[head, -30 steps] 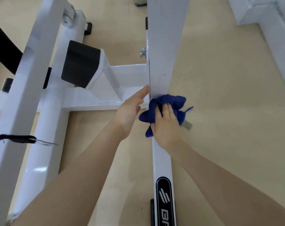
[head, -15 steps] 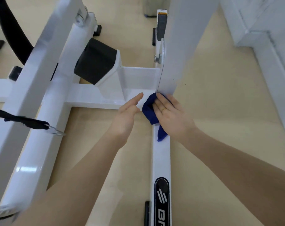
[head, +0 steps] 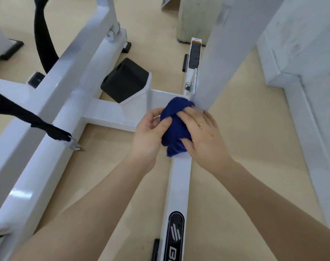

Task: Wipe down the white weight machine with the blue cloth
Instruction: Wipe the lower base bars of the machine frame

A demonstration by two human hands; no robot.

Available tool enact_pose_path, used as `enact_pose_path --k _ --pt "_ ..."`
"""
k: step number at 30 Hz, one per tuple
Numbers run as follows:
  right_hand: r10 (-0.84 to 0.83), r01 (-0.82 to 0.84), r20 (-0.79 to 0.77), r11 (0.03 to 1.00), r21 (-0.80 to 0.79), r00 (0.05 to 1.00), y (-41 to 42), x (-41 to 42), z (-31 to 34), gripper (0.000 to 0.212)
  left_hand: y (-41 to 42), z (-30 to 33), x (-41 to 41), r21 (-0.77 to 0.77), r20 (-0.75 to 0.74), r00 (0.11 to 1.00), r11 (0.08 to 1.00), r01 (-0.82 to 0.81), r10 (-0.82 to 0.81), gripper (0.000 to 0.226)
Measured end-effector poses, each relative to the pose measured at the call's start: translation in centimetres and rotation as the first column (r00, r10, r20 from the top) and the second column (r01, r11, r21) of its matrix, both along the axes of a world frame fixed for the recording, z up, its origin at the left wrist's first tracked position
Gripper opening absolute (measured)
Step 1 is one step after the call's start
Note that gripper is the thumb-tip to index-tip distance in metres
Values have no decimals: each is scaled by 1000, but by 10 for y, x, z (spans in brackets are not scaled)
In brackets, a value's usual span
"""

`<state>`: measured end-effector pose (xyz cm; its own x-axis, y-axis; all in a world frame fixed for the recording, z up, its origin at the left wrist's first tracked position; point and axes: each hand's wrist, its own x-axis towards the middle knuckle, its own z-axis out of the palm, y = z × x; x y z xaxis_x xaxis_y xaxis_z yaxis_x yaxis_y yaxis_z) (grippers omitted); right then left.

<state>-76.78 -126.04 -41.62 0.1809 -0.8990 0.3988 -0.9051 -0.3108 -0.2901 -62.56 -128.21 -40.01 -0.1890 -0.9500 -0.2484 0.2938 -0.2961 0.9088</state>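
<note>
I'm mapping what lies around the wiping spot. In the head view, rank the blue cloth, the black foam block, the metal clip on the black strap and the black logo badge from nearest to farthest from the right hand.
1. blue cloth: held in the right hand.
2. black foam block: up and left.
3. black logo badge: down the beam, toward the camera.
4. metal clip: far left, on the black strap.

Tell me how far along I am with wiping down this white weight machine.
No finished part can be confirmed; the white frame shows no clear wiped or unwiped marks. In hand: both the left hand and right hand grip the bunched blue cloth at the joint where the floor rail meets the upright post. Probably left: the long angled beam and the crossbar.
</note>
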Motion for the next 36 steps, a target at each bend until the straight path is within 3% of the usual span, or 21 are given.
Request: enact_pose_path --k 2,4,6,10,14,16,17,18,19,21,22,24,26,27,30,32,34,36 --pt "-92 -29 429 963 267 898 6 6 13 48 -2 11 6 -22 -15 1000 999 25 -25 16" --pt "-211 -137 656 889 437 724 12 14 17 64 -3 21 12 -53 9 998 997 64 -64 18" --pt "-266 -190 683 836 515 680 16 21 12 68 -4 28 19 -77 45 995 993 95 -92 21" --pt "-356 -166 800 860 483 483 17 26 29 16 -10 33 34 -157 126 991 986 61 -41 23" --pt "-379 -11 887 918 395 263 8 31 59 18 -5 30 30 -171 262 963 985 -12 57 18" --pt "-330 51 921 944 326 209 3 36 69 21 0 32 21 -78 145 989 996 37 -26 15" --pt "-279 52 928 960 274 249 3 40 76 23 3 35 17 -34 44 997 997 73 -71 19" --pt "-228 47 907 973 226 354 5 42 80 27 4 38 13 -10 -38 994 995 103 -103 25" --pt "-177 41 830 982 184 529 6 44 82 31 5 41 9 -1 -83 989 993 121 -120 32" --pt "-63 7 498 993 114 865 11 38 79 37 4 45 7 23 -123 989 996 88 -84 35" --pt "-20 -18 386 995 95 922 12 33 74 37 2 45 8 49 -120 992 998 49 -43 32" --pt "13 -69 429 991 115 903 16 24 72 24 0 42 11 82 -98 995 997 4 4 28" --pt "-3 -78 525 988 133 851 21 17 71 36 -1 40 14 71 -84 996 997 13 -7 24" --pt "10 -64 493 994 93 870 22 13 68 43 -1 40 16 57 -96 995 998 29 -24 24" --pt "74 -84 177 995 48 981 18 13 59 66 -1 43 20 -14 -187 972 990 142 -142 30" --pt "150 -158 122 986 60 981 15 18 57 74 1 43 21 -55 -225 941 967 247 -253 31" --pt "185 -191 114 980 47 976 12 22 60 59 1 42 22 -84 -215 931 955 283 -295 30" --pt "198 -201 64 978 52 978 8 17 70 39 -4 45 23 -112 -49 973 970 217 -224 32"
